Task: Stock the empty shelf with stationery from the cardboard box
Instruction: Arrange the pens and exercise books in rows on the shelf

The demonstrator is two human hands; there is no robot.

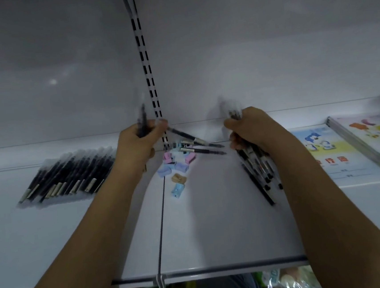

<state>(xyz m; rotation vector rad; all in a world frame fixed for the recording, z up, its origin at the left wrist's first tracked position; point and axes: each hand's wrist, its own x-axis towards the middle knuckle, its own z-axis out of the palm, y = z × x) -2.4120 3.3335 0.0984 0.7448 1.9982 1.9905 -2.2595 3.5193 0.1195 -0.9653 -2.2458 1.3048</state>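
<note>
Both my hands are over a white shelf (216,234). My left hand (138,144) grips a few dark pens, one standing up blurred, another slanting down to the right. My right hand (252,130) holds a bundle of black pens (259,172) whose ends fan out below the fist onto the shelf. Two loose pens (202,149) lie between the hands. Several small pastel sharpeners (175,166) sit scattered beneath them. A row of black pens (69,176) lies on the shelf at left. The cardboard box is out of view.
Stacks of colourful exercise books (338,152) lie on the shelf at right. A slotted upright (148,78) runs up the white back wall. The shelf's front edge (219,268) is near me, with packaged goods below it.
</note>
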